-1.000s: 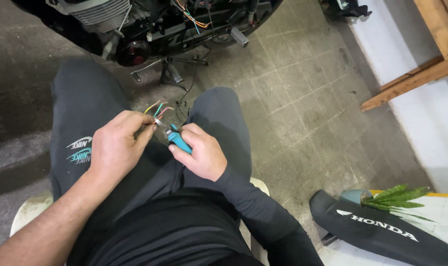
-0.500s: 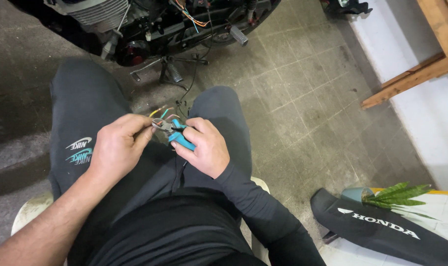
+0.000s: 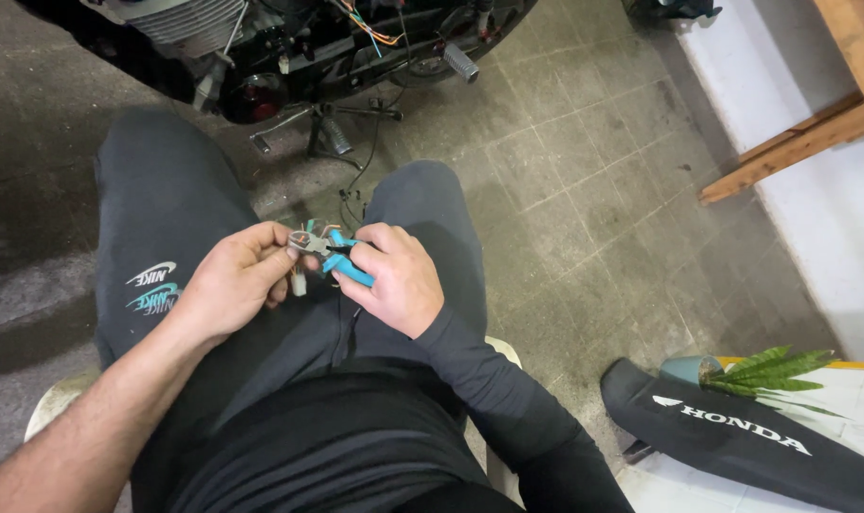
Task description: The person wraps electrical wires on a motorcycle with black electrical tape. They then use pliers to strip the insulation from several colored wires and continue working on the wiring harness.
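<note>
1. I am seated on a pale stool (image 3: 47, 408), looking down at my lap; my legs wear dark grey trousers (image 3: 156, 204).
2. My right hand (image 3: 398, 280) is closed around a pair of pliers (image 3: 341, 261) with bright blue handles; the metal nose points left, toward my other hand.
3. My left hand (image 3: 227, 285) is curled shut, fingertips pinching a small bundle of coloured wires (image 3: 313, 231) with a small pale connector (image 3: 299, 282) hanging just beneath.
4. The pliers' nose meets the wires between my two hands, above the gap between my knees. I cannot tell whether the nose is clamped on a wire.
5. Ahead of my knees, a motorcycle (image 3: 289, 47) stands on the grey tiled floor (image 3: 565, 180), loose wiring showing in its frame.
6. At lower right lies a black motorcycle seat (image 3: 726, 432), with green leaves (image 3: 769, 370) just beside it.
7. A wooden frame (image 3: 812, 114) leans at upper right.
</note>
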